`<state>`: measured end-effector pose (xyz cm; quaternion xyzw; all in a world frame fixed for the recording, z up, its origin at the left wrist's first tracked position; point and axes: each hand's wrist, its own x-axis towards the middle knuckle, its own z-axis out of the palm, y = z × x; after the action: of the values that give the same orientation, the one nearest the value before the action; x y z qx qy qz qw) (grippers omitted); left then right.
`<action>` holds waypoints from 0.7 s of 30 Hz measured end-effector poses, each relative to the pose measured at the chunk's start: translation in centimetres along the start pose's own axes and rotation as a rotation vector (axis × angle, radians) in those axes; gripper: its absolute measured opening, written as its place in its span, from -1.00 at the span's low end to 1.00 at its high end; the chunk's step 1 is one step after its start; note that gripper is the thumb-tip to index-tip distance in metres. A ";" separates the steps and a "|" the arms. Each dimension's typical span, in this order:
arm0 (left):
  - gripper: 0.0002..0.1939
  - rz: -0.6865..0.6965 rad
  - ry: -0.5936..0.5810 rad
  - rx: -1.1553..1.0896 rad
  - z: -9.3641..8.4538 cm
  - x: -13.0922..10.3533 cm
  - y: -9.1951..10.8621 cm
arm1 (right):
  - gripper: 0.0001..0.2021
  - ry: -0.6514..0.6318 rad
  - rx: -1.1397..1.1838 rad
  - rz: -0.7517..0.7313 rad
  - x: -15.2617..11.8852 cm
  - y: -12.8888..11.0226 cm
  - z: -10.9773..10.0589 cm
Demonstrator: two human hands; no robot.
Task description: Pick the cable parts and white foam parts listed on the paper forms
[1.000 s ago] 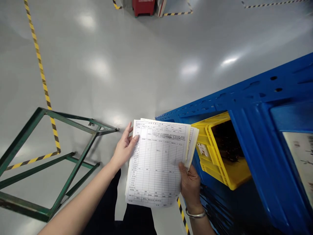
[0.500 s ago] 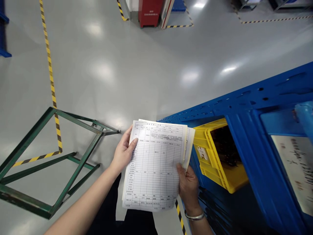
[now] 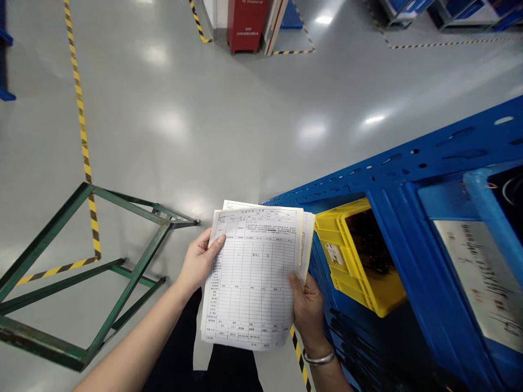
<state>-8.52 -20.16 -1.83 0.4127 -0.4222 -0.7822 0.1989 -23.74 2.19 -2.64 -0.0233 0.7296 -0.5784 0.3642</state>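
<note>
Far left, an open green metal frame of straight, scuffed bars (image 3: pixel 149 253) stands on the glossy grey floor (image 3: pixel 245 120), with yellow-and-black striped tape (image 3: pixel 77 92) running behind and beneath it. To its right, the left hand (image 3: pixel 200 258) grips the left edge of a stack of white printed paper forms (image 3: pixel 253 277), thumb on top, fingers underneath. The stack, slightly fanned at its top and right, lies between the two hands above the wearer's dark trousers; its top sheet bears a ruled table with a few handwritten marks. Beyond it, at the top, stands a red cabinet-like box with white lettering (image 3: pixel 247 24). The right hand (image 3: pixel 308 305), a silver bangle (image 3: pixel 318 359) at its wrist, pinches the right edge of the stack. Further right, a yellow plastic crate (image 3: pixel 351 261) with dark contents sits tilted in view within a blue metal rack (image 3: pixel 412 245); a white handwritten label (image 3: pixel 478 277) appears at far right.
</note>
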 end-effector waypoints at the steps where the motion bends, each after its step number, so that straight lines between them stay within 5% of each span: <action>1: -0.67 -0.005 -0.021 0.009 -0.3 -0.1 0.0 | -0.58 -0.009 0.008 -0.001 0.0 0.0 0.1; 8: -0.84 0.077 -0.127 0.120 -1.5 -0.5 0.4 | -0.63 -0.006 0.005 -0.015 -0.1 -0.4 0.4; 21: -0.86 0.059 -0.125 0.070 -1.4 -0.1 0.7 | -0.60 -0.022 0.005 -0.069 0.0 -1.1 0.7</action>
<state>-7.33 -21.18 -1.60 0.3571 -0.4728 -0.7850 0.1807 -23.78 1.28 -1.77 -0.0540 0.7227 -0.5923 0.3521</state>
